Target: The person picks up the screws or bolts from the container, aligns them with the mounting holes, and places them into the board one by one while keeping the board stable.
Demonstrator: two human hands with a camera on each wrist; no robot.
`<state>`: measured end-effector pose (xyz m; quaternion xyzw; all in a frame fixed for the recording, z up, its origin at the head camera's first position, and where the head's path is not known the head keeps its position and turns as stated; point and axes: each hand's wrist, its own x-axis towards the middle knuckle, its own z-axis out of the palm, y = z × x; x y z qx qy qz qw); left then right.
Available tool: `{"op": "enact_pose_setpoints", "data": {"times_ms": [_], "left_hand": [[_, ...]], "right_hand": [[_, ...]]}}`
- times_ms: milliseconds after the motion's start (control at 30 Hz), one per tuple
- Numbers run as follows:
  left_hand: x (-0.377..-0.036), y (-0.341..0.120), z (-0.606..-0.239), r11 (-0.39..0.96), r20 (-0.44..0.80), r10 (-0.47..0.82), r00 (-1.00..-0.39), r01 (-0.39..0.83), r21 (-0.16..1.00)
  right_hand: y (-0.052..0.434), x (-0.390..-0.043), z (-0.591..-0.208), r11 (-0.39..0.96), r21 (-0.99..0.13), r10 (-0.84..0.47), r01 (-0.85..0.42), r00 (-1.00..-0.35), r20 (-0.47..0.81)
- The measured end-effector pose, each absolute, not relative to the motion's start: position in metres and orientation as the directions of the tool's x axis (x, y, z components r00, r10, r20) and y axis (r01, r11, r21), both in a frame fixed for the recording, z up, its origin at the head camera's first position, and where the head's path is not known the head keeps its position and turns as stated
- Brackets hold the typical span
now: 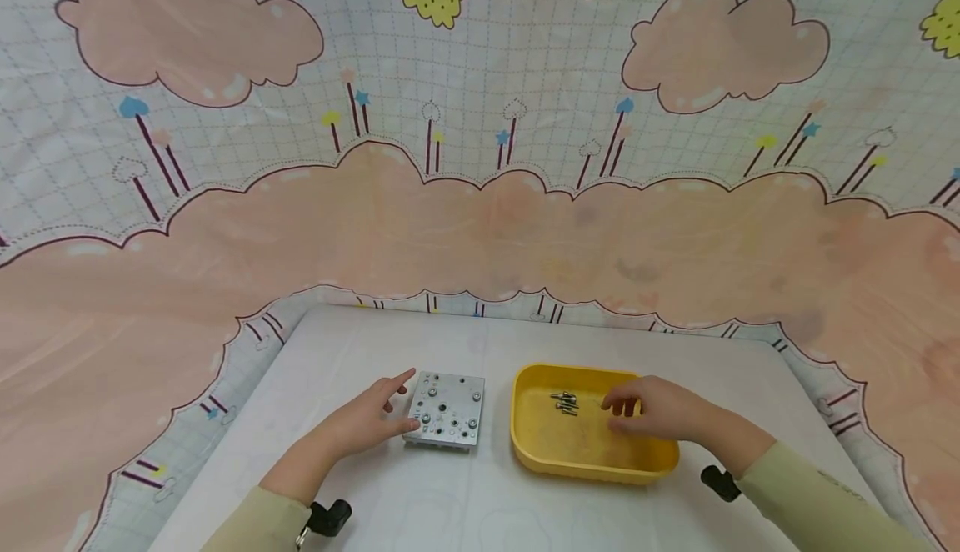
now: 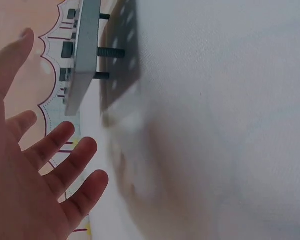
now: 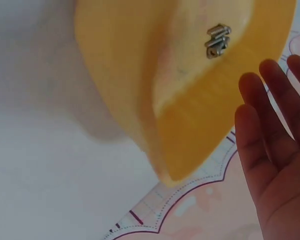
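A square silver metal plate [image 1: 459, 406] with holes and several bolts set in it lies left of the table's middle. My left hand [image 1: 363, 419] is at its left side, fingers spread, holding nothing. From the left wrist view, bolt shanks [image 2: 111, 52] stick out beneath the plate [image 2: 86, 47], and a gap shows between it and the fingers. To the right is a yellow tray [image 1: 585, 470], with a small heap of metal screws [image 1: 567, 403] on its floor. Over the tray's right part hovers my right hand [image 1: 656, 408], fingers loosely bent and apart from the screws.
The white tabletop [image 1: 480, 510] extends around the plate and tray. Behind it hangs a printed cloth [image 1: 480, 235] with pink clouds. Black devices sit at the left wrist [image 1: 328, 519] and the right wrist [image 1: 720, 483].
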<state>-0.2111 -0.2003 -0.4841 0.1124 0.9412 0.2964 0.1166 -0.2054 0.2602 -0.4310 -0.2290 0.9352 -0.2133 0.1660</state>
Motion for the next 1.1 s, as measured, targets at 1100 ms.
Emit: {"op": "enact_pose_setpoints", "data": {"times_ms": [1100], "left_hand": [[-0.231, -0.207, -0.511, 0.733, -0.261, 0.314, -0.913, 0.059, 0.677]], "right_hand": [[0.204, -0.261, -0.456, 0.819, -0.426, -0.542, -0.385, -0.762, -0.353]]}}
